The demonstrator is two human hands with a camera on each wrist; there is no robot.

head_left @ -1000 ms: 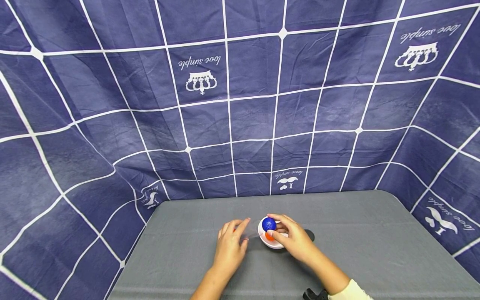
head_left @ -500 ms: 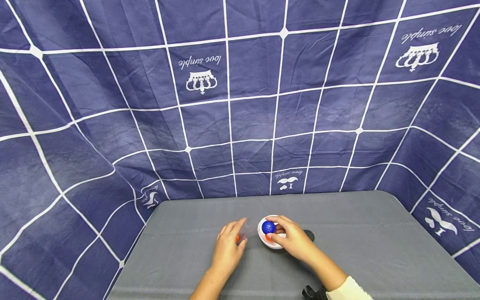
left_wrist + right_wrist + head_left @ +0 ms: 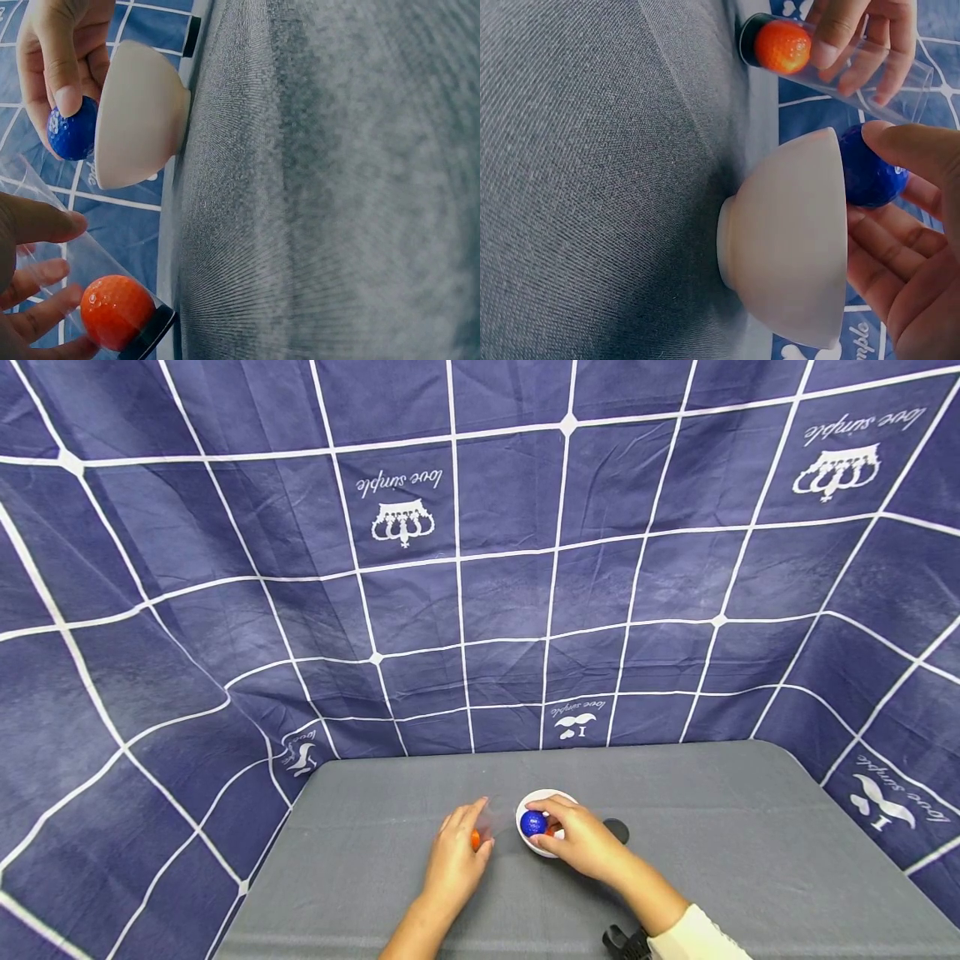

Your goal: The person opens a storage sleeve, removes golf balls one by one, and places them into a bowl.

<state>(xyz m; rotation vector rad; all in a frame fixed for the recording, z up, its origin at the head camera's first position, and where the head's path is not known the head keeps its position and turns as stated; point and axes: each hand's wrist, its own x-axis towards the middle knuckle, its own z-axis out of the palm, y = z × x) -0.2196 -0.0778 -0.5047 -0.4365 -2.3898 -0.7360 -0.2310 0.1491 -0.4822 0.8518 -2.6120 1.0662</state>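
The blue ball [image 3: 533, 823] sits pinched between your right hand's [image 3: 581, 842] thumb and fingertips, right at the mouth of the white bowl [image 3: 527, 843], which stands on the grey table [image 3: 720, 852]. Your left hand [image 3: 455, 855] is wrapped around a clear tube [image 3: 67, 274] just beside the bowl, with an orange ball [image 3: 116, 311] at its bottom. Keep your pinch light and level so the ball cannot slip, and hold the tube upright and steady, clear of the bowl's rim.
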